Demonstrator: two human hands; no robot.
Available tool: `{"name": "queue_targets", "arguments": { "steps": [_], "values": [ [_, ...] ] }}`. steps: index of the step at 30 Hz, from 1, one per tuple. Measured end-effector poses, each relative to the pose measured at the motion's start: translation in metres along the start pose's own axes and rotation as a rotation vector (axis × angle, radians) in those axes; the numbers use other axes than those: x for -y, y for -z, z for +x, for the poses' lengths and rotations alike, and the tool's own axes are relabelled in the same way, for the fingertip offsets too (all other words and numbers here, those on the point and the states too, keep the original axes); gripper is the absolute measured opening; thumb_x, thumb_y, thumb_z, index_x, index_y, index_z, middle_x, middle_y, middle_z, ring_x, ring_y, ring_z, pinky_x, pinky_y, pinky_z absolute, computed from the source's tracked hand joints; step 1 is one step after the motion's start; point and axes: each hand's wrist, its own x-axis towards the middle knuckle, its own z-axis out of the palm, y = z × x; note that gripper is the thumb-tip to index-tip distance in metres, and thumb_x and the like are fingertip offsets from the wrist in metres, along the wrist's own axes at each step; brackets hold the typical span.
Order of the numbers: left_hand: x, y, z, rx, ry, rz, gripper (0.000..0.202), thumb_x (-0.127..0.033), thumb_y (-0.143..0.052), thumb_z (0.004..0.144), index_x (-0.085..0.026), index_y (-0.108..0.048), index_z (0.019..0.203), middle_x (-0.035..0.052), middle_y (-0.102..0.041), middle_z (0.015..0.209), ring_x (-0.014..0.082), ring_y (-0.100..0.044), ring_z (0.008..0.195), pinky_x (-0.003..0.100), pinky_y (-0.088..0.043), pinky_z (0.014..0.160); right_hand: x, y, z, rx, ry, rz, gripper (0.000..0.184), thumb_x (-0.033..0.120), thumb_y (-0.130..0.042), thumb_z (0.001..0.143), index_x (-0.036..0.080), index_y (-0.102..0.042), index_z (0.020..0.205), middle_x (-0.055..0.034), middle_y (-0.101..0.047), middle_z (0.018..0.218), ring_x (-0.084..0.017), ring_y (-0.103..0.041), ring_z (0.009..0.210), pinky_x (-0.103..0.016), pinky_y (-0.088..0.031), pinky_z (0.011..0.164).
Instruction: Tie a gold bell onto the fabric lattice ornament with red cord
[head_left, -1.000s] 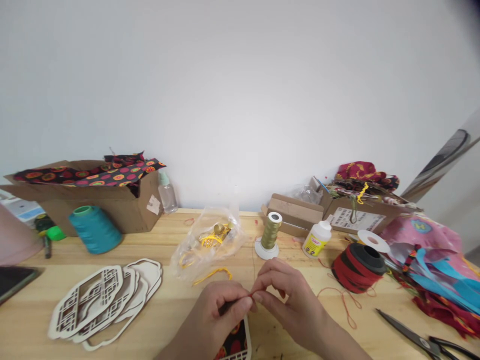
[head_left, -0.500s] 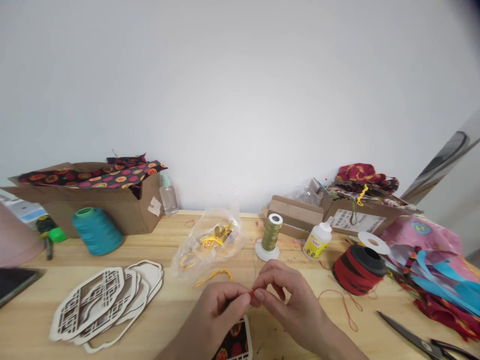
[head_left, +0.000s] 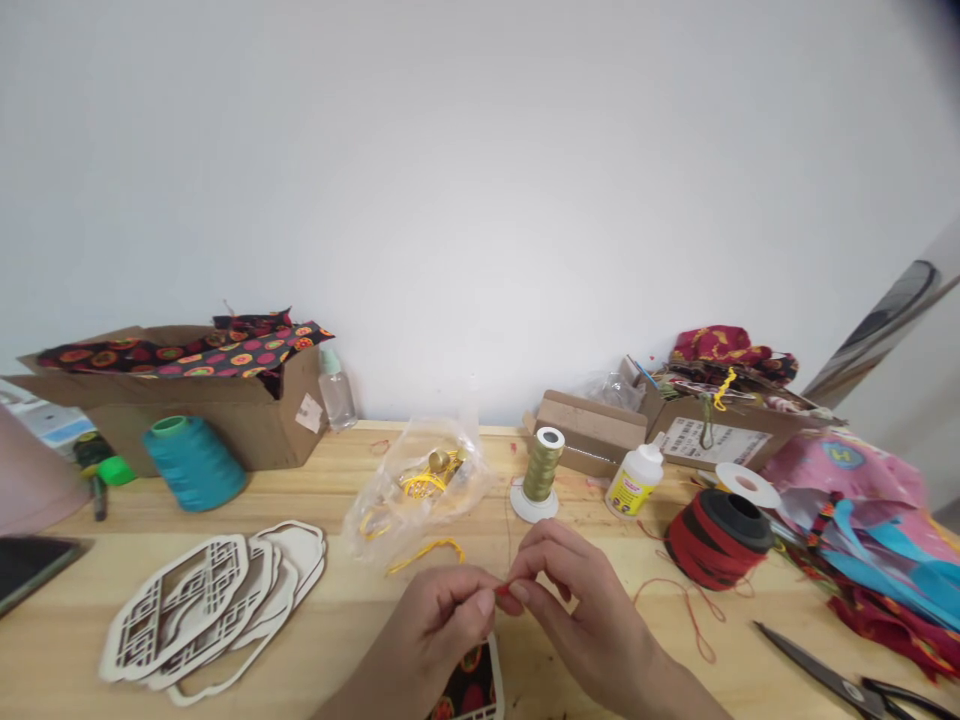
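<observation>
Both my hands meet at the lower middle, fingertips pinched close together on a small bit of red cord [head_left: 502,590]. My left hand [head_left: 442,630] grips it between thumb and forefinger. From the other side, the thumb and forefinger of my right hand [head_left: 577,610] pinch it too. Most of the cord is hidden by the fingers. Below them lies a pale frame with dark patterned fabric [head_left: 471,685] in it, partly covered by my left hand. A thin strand runs up from my fingers towards the gold thread spool [head_left: 543,468].
Cut-out wooden frames [head_left: 187,610] lie stacked at left, near a teal thread cone [head_left: 193,465] and a cardboard box [head_left: 292,420]. A plastic bag [head_left: 397,480] sits mid-table. On the right are a glue bottle [head_left: 634,482], a red cord spool [head_left: 697,545] and scissors [head_left: 817,670].
Barely anything differs. My fingertips have shifted slightly, and a little more of the red cord shows between them.
</observation>
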Motion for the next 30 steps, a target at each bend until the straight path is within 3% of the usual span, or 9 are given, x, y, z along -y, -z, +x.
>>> {"name": "queue_targets", "arguments": {
  "steps": [4, 8, 13, 18, 21, 24, 30],
  "values": [
    [0.004, 0.0, 0.002, 0.045, 0.009, -0.115, 0.038, -0.039, -0.04, 0.081, -0.014, -0.055, 0.056, -0.0073, -0.024, 0.048, 0.0087, -0.021, 0.046, 0.022, -0.018, 0.043, 0.003, 0.002, 0.001, -0.014, 0.062, -0.055, 0.013, 0.014, -0.046, 0.082, 0.019, -0.054, 0.072, -0.0017, -0.054, 0.072, -0.012, -0.049, 0.069, -0.023, -0.038, 0.063],
    [0.013, 0.001, 0.004, 0.051, 0.038, -0.115, 0.033, -0.038, -0.044, 0.08, -0.012, -0.06, 0.065, -0.0083, -0.025, 0.047, 0.0075, -0.021, 0.044, 0.021, -0.016, 0.041, 0.005, 0.002, 0.002, -0.037, 0.152, -0.163, 0.014, 0.013, -0.045, 0.08, 0.018, -0.055, 0.072, -0.0029, -0.054, 0.069, -0.013, -0.049, 0.065, -0.023, -0.039, 0.058],
    [0.018, 0.001, 0.004, 0.05, 0.045, -0.151, 0.032, -0.037, -0.046, 0.078, -0.012, -0.06, 0.064, -0.0089, -0.025, 0.045, 0.0066, -0.02, 0.042, 0.021, -0.014, 0.04, 0.006, -0.001, 0.004, -0.081, 0.239, -0.249, 0.016, 0.012, -0.044, 0.08, 0.017, -0.055, 0.069, -0.0032, -0.054, 0.065, -0.013, -0.049, 0.06, -0.023, -0.039, 0.053],
    [0.01, -0.001, 0.004, 0.037, 0.109, -0.346, 0.039, -0.039, -0.038, 0.082, -0.013, -0.055, 0.059, -0.0082, -0.028, 0.045, 0.0064, -0.022, 0.041, 0.021, -0.017, 0.04, 0.0, -0.001, 0.003, -0.155, 0.273, -0.228, 0.014, 0.01, -0.046, 0.08, 0.017, -0.056, 0.073, -0.0044, -0.055, 0.069, -0.013, -0.049, 0.062, -0.022, -0.04, 0.055],
    [0.009, -0.002, 0.006, 0.041, 0.155, -0.407, 0.037, -0.044, -0.048, 0.075, -0.012, -0.057, 0.059, -0.0094, -0.027, 0.043, 0.0051, -0.019, 0.039, 0.021, -0.014, 0.038, -0.002, -0.001, 0.002, -0.159, 0.302, -0.244, 0.012, 0.009, -0.047, 0.079, 0.016, -0.057, 0.076, -0.005, -0.055, 0.07, -0.013, -0.049, 0.062, -0.022, -0.04, 0.055],
    [0.011, -0.002, 0.008, 0.045, 0.178, -0.43, 0.035, -0.046, -0.057, 0.068, -0.012, -0.058, 0.061, -0.0117, -0.022, 0.04, 0.004, -0.016, 0.037, 0.02, -0.01, 0.038, -0.002, -0.002, 0.002, -0.149, 0.321, -0.258, 0.012, 0.008, -0.048, 0.078, 0.016, -0.057, 0.076, -0.0053, -0.055, 0.069, -0.013, -0.048, 0.062, -0.022, -0.04, 0.054],
    [0.016, -0.002, 0.007, 0.043, 0.152, -0.399, 0.035, -0.047, -0.057, 0.068, -0.012, -0.058, 0.062, -0.0118, -0.022, 0.04, 0.0039, -0.016, 0.037, 0.02, -0.01, 0.038, -0.007, -0.004, 0.001, -0.131, 0.247, -0.155, 0.013, 0.009, -0.051, 0.077, 0.017, -0.056, 0.085, -0.0053, -0.053, 0.077, -0.014, -0.05, 0.07, -0.025, -0.041, 0.06]
  ]
}}
